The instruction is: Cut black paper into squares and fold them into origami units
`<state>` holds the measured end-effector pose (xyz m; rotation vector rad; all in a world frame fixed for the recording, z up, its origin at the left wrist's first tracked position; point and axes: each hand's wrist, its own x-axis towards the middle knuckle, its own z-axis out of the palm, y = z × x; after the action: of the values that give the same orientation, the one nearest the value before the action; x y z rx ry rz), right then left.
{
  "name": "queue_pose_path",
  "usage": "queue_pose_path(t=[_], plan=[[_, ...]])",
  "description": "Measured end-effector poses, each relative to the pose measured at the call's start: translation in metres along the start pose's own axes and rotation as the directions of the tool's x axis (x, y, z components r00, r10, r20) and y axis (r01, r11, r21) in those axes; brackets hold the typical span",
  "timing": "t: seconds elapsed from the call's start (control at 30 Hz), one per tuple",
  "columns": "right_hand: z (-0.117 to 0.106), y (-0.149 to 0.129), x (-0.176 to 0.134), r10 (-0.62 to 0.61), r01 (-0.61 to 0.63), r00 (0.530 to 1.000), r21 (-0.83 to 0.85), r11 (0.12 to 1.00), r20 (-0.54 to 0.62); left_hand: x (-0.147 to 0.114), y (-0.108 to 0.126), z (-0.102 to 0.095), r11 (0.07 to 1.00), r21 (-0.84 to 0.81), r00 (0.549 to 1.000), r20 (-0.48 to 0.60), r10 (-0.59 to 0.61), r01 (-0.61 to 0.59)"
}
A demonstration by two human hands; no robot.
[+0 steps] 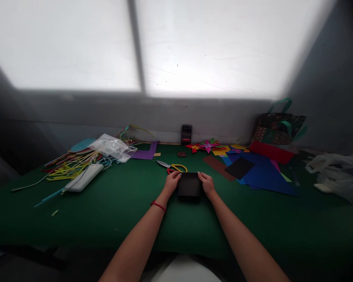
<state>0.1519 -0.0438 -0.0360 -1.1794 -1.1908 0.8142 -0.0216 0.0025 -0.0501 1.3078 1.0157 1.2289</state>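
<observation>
A square of black paper (189, 185) is held up just over the green tabletop, its broad side facing me. My left hand (173, 181) pinches its upper left corner, and a red cord circles that wrist. At the upper right corner, my right hand (206, 182) grips the same paper between thumb and fingers. Right behind the paper lie scissors (178, 168) with red and yellow handles, blades pointing left. Farther back is a small brown object (181, 154) that I cannot make out.
On the left are a white power strip (84, 178), yellow strips (67, 170) and a clear plastic bag (113, 147). Blue paper sheets (264, 174), folded paper flowers (207, 145) and a red pouch (271, 151) lie right. A phone (186, 134) leans against the wall.
</observation>
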Motion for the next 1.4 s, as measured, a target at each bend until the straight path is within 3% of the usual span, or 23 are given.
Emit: queue_pose_path(t=[0.53, 0.83, 1.1, 1.4], plan=[[0.001, -0.010, -0.007, -0.059, 0.056, 0.998, -0.102, 0.993, -0.023, -0.001, 0.002, -0.001, 1.000, -0.011, 1.000, 0.015, -0.009, 0.009], [0.000, -0.011, -0.015, 0.089, -0.089, 0.995, 0.003, 0.996, 0.049, -0.005, 0.004, -0.001, 1.000, 0.003, 1.000, -0.010, 0.017, -0.017], [-0.002, -0.018, -0.021, 0.134, -0.150, 0.969, 0.063, 0.987, 0.206, -0.010, 0.007, -0.002, 0.998, 0.008, 0.998, 0.026, 0.056, -0.056], [-0.002, -0.005, -0.017, 0.115, -0.138, 0.975, 0.111, 0.984, 0.192, -0.013, 0.010, 0.000, 0.995, 0.030, 0.995, 0.033, 0.092, -0.093]])
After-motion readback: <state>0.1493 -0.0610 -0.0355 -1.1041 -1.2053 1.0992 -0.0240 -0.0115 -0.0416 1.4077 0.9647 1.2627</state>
